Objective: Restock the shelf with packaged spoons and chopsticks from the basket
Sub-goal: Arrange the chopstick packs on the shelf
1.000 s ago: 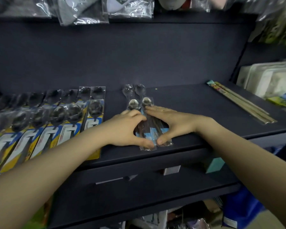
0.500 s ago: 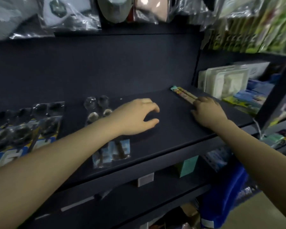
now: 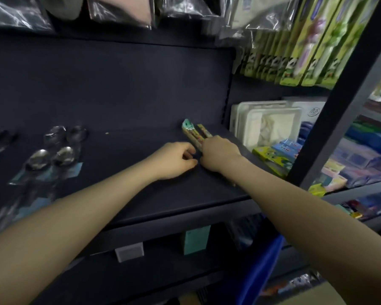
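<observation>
Shelf (image 3: 119, 194), dark and wide, fills most of the view, seen from above by a person reaching in with both bare arms. Packaged spoons (image 3: 51, 155) lie flat on its left part, well apart from the hands. Toward the right rear lie the packaged chopsticks (image 3: 195, 134), a narrow colourful pack angled toward the back wall. The right hand (image 3: 220, 155) rests on the pack's near end, fingers curled over it; whether it grips or only presses cannot be told. The left hand (image 3: 174, 160) sits just beside it, fingers loosely curled, holding nothing visible. The step in hand looks like straightening the chopsticks. Next would likely be fetching more stock; the basket cannot be made out with certainty.
</observation>
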Available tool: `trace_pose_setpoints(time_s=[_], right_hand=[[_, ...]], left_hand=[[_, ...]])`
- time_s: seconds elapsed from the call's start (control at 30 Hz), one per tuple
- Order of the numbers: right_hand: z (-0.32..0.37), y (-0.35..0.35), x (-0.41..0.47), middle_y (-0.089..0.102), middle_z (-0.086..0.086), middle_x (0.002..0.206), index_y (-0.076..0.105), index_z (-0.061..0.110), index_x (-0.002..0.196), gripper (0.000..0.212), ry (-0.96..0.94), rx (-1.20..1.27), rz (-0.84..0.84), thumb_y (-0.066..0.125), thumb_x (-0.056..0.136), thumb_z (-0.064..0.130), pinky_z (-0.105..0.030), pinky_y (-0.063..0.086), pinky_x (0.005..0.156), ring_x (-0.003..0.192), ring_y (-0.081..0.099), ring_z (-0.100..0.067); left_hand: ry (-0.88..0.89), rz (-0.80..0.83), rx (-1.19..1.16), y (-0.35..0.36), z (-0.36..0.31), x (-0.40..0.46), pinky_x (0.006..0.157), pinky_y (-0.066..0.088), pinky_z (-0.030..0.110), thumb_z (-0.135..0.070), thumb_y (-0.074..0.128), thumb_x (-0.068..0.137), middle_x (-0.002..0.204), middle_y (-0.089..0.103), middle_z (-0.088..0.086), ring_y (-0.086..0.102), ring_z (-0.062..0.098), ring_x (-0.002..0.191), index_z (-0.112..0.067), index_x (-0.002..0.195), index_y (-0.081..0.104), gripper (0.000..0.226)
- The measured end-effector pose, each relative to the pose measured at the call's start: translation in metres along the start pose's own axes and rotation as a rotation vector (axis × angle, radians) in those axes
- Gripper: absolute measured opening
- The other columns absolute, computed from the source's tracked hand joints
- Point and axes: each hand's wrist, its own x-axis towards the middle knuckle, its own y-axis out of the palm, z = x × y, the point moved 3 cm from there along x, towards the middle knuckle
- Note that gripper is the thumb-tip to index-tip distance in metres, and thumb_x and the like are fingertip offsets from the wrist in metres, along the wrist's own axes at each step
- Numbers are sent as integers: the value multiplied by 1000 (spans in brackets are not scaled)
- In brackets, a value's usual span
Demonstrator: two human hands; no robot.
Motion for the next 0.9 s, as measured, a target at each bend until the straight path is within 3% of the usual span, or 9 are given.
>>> trace_pose_setpoints(time_s=[0.13, 0.23, 0.3, 0.47, 0.53, 0.63, 0.73, 0.83, 0.9], right_hand=[[-13, -4, 2, 55, -11, 75, 54, 5, 73, 23, -75, 536, -30, 50, 89, 21, -28, 33, 52, 69, 52, -21], [-23, -4, -8, 55, -4, 63, 61, 8, 78, 18, -108, 993, 43, 47, 91, 9, -16, 33, 44, 43, 46, 0], [-24, -1, -15, 56, 1, 62, 64, 6, 88, 17, -116, 1082, 142, 47, 92, 9, -13, 31, 40, 36, 43, 2], [-27, 2, -19, 68, -6, 97, 67, 10, 102, 24, -278, 574, -45, 52, 92, 27, -20, 36, 66, 89, 62, -17], [-35, 3, -17, 67, -9, 99, 65, 12, 100, 33, -201, 481, -79, 51, 92, 40, -28, 42, 69, 92, 62, -24], [-47, 3, -16, 61, -13, 113, 58, 10, 110, 37, -75, 214, -83, 51, 91, 41, -35, 46, 77, 103, 58, -32], [-47, 8, -20, 54, -14, 120, 54, 8, 116, 39, -52, 123, -50, 52, 91, 37, -37, 46, 81, 108, 56, -35], [-42, 10, -21, 54, -15, 118, 56, 6, 114, 37, -63, 92, -68, 50, 92, 36, -37, 45, 77, 106, 57, -35], [-40, 8, -22, 55, -15, 118, 57, 6, 114, 36, -75, 54, -88, 48, 93, 34, -35, 43, 72, 105, 58, -36]], left_hand=[[-158, -134, -373, 4, -11, 8, 85, 50, 34, -22, 44, 95, 103, 64, 5, 61, 19, 95, -13, 111, 60, 24], [-254, -208, -675, 4, -12, 12, 66, 50, 26, -24, 39, 98, 86, 64, 4, 60, 16, 75, -17, 88, 58, 23], [-278, -241, -713, 2, -9, 13, 58, 46, 21, -24, 44, 96, 79, 62, 1, 57, 12, 66, -18, 81, 58, 22], [-410, -118, -782, 6, 4, 17, 48, 47, 15, -21, 55, 91, 75, 64, 2, 61, 5, 55, -13, 81, 60, 14], [-455, -115, -769, 5, 6, 21, 45, 45, 14, -19, 54, 91, 73, 63, 3, 60, 7, 55, -11, 82, 60, 13], [-462, -171, -547, -1, 11, 29, 44, 42, 16, -18, 53, 91, 71, 62, 2, 53, 10, 58, -8, 79, 63, 18], [-399, -217, -152, -5, 18, 39, 63, 45, 27, -22, 60, 87, 80, 65, 7, 57, 18, 72, -5, 78, 67, 21], [-318, -151, 148, 1, 17, 43, 83, 45, 34, -34, 59, 87, 101, 62, 12, 59, 28, 100, -8, 102, 61, 30], [-240, -112, 225, 2, 17, 44, 99, 39, 36, -43, 56, 87, 131, 48, 10, 45, 27, 122, -15, 129, 45, 52]])
